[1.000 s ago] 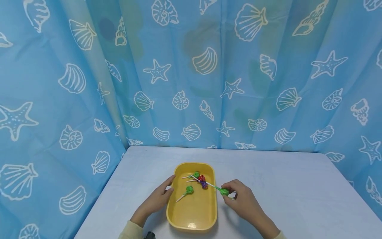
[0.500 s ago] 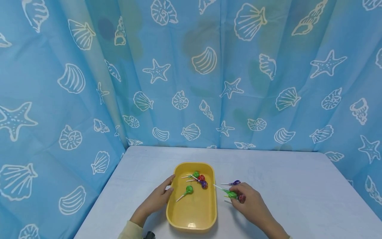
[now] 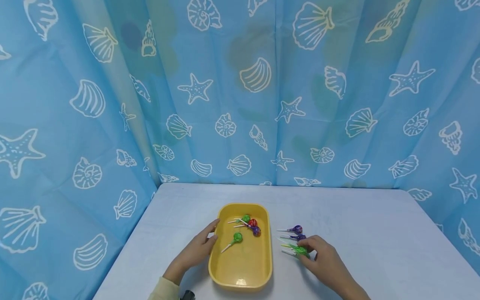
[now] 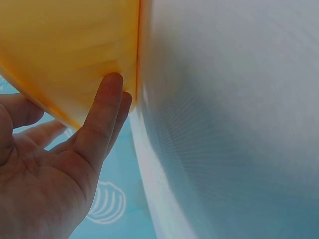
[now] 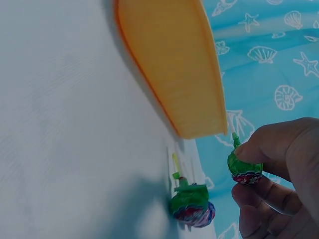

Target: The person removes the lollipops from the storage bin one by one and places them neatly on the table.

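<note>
A yellow plastic tray (image 3: 240,266) stands on the table, with a few wrapped lollipops inside: a green one (image 3: 238,237) alone, and another green one (image 3: 245,218), a red one (image 3: 253,223) and a purple one (image 3: 256,231) clustered together. My left hand (image 3: 200,248) touches the tray's left side, its fingers fairly straight along the outer wall (image 4: 65,45) and the thumb near the rim. Right of the tray, my right hand (image 3: 324,256) pinches a green lollipop (image 5: 243,167) by its wrapped head between thumb and fingers, its stick pointing towards the tray.
Several lollipops lie in a row on the white table (image 3: 375,233) by my right hand, among them a purple one (image 3: 297,229) and a green one (image 5: 189,204), sticks towards the tray. A blue seashell-print curtain (image 3: 240,104) hangs behind. A small dark object (image 3: 188,295) sits below my left wrist.
My right hand has moved right, away from the tray's rim, and slightly down with the green lollipop, uncovering purple lollipops on the table. The left hand and tray have stayed put.
</note>
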The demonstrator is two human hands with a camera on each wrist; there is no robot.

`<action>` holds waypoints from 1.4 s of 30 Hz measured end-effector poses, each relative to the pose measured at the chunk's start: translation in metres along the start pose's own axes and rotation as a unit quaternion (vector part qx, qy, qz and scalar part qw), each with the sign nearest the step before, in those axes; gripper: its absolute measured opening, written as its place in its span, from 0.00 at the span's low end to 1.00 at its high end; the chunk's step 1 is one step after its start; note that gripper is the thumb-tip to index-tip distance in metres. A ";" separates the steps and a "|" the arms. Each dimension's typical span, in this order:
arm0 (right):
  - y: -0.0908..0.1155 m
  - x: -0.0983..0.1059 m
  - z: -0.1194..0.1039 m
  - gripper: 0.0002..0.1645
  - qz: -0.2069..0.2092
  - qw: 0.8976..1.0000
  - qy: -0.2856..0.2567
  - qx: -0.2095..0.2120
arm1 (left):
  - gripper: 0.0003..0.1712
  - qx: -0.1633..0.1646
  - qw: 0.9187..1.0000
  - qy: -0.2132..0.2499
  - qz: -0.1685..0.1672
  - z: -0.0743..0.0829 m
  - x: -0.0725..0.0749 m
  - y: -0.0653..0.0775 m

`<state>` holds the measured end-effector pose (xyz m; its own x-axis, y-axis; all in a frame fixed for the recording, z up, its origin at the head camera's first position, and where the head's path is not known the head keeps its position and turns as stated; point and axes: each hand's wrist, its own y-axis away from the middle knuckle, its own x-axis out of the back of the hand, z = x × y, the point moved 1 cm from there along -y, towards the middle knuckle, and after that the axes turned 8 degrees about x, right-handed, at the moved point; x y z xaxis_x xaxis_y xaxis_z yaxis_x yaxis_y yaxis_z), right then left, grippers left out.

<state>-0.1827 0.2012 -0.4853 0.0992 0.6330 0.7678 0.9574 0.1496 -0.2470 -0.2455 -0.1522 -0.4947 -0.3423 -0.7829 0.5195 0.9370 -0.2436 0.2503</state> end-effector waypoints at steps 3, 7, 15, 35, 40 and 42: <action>0.003 0.000 0.003 0.16 -0.005 1.000 0.000 -0.003 | 0.31 0.001 1.000 0.001 0.001 -0.001 0.000 0.000; 0.007 -0.001 0.007 0.16 -0.017 1.000 0.005 -0.008 | 0.31 0.001 1.000 0.006 -0.001 -0.002 -0.001 -0.001; 0.015 -0.003 0.014 0.18 -0.025 0.999 0.026 0.022 | 0.31 -0.001 1.000 0.007 -0.003 -0.002 0.000 0.000; 0.021 -0.016 0.015 0.17 -0.057 0.995 0.076 -0.007 | 0.31 0.003 1.000 0.005 -0.001 -0.002 -0.001 -0.001; 0.022 -0.016 0.014 0.18 -0.064 0.995 0.081 -0.013 | 0.31 0.005 1.000 -0.001 0.003 -0.001 -0.001 -0.001; 0.022 -0.017 0.013 0.18 -0.066 0.994 0.083 -0.015 | 0.31 0.003 1.000 -0.003 0.003 -0.002 -0.001 -0.001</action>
<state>-0.1671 0.2039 -0.5113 0.0136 0.4750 0.8799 0.9725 0.1982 -0.1220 -0.2462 -0.1525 -0.4971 -0.3368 -0.7808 0.5262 0.9387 -0.2351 0.2520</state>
